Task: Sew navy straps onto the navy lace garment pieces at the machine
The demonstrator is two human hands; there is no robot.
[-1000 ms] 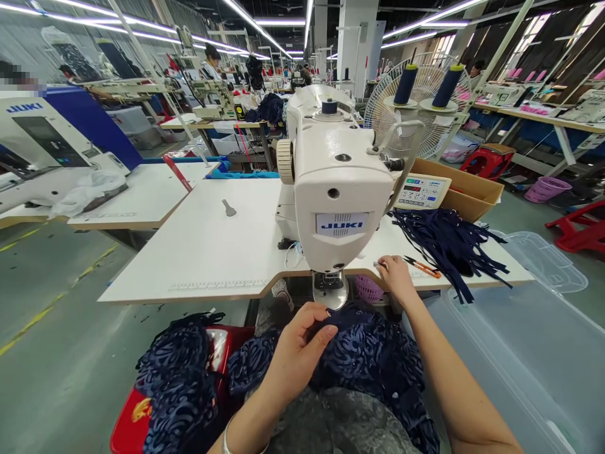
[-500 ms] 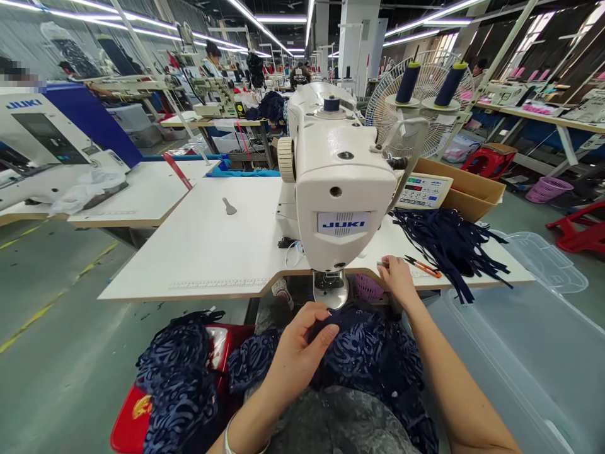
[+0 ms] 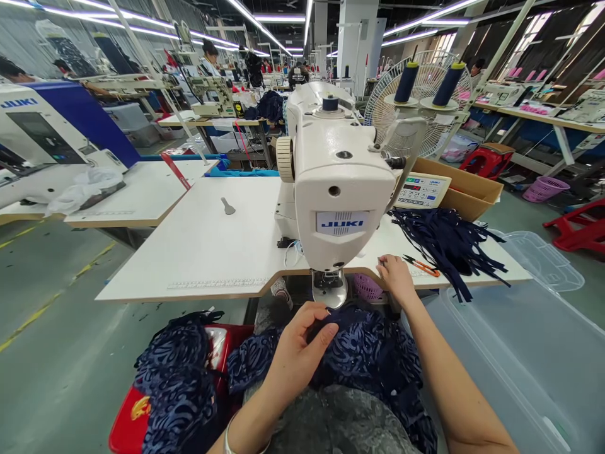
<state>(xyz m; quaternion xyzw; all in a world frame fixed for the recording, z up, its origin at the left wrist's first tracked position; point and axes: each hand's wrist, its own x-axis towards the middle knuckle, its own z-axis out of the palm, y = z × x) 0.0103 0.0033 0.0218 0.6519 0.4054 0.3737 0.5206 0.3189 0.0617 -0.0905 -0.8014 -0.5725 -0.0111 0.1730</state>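
My left hand (image 3: 297,353) pinches the dark blue patterned fabric (image 3: 368,359) that lies over my lap, just below the presser foot of the white JUKI sewing machine (image 3: 338,189). My right hand (image 3: 394,277) rests at the front edge of the white sewing table (image 3: 212,246), right of the needle, with its fingers curled; what they hold is hidden. Orange-handled snips (image 3: 422,266) lie just beyond that hand. A pile of dark blue strips (image 3: 447,243) lies on the table to the right.
A clear plastic bin (image 3: 520,353) stands at my right. More blue fabric (image 3: 177,372) is heaped on a red stool (image 3: 130,419) at my left. A control panel (image 3: 422,190), a cardboard box (image 3: 466,186) and a fan (image 3: 420,104) sit behind the machine. Other workers sit far back.
Almost nothing has changed. Both hands stay in place; the view has shifted only slightly.
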